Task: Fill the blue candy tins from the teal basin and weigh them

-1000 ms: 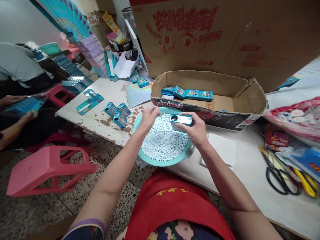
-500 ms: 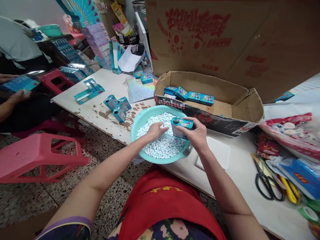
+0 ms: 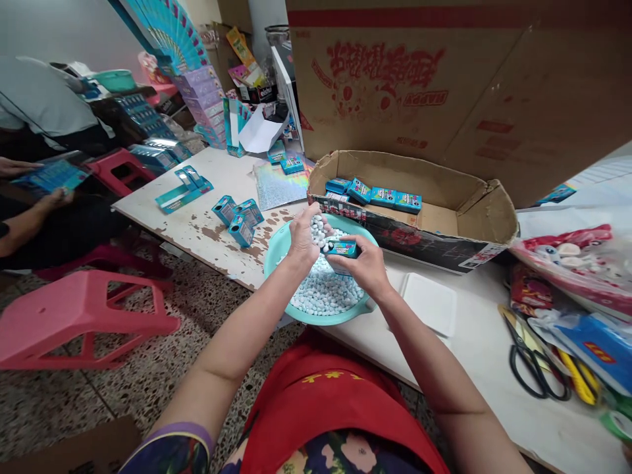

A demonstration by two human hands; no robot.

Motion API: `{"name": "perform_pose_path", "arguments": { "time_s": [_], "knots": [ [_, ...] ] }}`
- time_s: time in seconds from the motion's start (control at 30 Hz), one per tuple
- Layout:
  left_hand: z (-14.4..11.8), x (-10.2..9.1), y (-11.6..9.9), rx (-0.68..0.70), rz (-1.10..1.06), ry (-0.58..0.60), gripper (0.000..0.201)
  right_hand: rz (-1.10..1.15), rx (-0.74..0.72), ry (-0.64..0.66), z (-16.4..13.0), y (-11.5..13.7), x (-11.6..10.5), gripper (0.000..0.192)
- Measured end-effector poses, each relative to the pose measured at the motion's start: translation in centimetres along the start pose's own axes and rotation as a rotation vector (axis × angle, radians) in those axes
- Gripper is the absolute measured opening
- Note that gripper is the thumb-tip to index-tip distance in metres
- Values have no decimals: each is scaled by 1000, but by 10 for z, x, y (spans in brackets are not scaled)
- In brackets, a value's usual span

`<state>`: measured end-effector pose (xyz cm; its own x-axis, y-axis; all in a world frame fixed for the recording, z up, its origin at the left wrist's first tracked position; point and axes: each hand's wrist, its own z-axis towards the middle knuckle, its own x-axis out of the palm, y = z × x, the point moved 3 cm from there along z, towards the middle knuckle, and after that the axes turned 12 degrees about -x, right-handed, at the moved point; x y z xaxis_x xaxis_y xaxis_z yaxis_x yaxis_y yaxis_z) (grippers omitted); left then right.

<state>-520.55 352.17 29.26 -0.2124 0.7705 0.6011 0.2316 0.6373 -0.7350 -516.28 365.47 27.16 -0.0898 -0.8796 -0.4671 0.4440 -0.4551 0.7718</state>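
My left hand (image 3: 305, 237) is cupped round a heap of small white candies (image 3: 317, 230), tipped against the top of a small blue box. That blue candy box (image 3: 342, 249) is held by my right hand (image 3: 369, 264), its round opening facing the candies. Both hands are above a mint-green basin (image 3: 273, 257), which holds many loose white candies (image 3: 323, 293). Left of the basin, several blue boxes (image 3: 241, 230) stand upright on the table, with dark round holes in their tops.
Behind the basin is a low cardboard tray (image 3: 444, 243) with several blue boxes at its left. A white lid (image 3: 429, 304), scissors (image 3: 536, 365) and a yellow cutter (image 3: 582, 378) lie to the right. Pink stools (image 3: 74, 316) stand left, where another person's hand (image 3: 54, 201) holds blue packaging.
My left hand has come up out of the basin with a handful of candies and turned toward the box. The box in my right hand has shifted slightly left.
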Motion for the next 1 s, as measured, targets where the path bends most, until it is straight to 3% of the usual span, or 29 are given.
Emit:
{"name": "perform_pose_path", "arguments": {
  "time_s": [0.27,0.7,1.0],
  "knots": [
    [-2,6,-2,85,115,29,46,27,25,23,4,2,0,44],
    [4,17,-4,124,104,46,50,39,39,1,15,-2,-6,50],
    [3,13,-3,146,127,54,54,84,47,23,11,-6,-6,57]
  ]
}}
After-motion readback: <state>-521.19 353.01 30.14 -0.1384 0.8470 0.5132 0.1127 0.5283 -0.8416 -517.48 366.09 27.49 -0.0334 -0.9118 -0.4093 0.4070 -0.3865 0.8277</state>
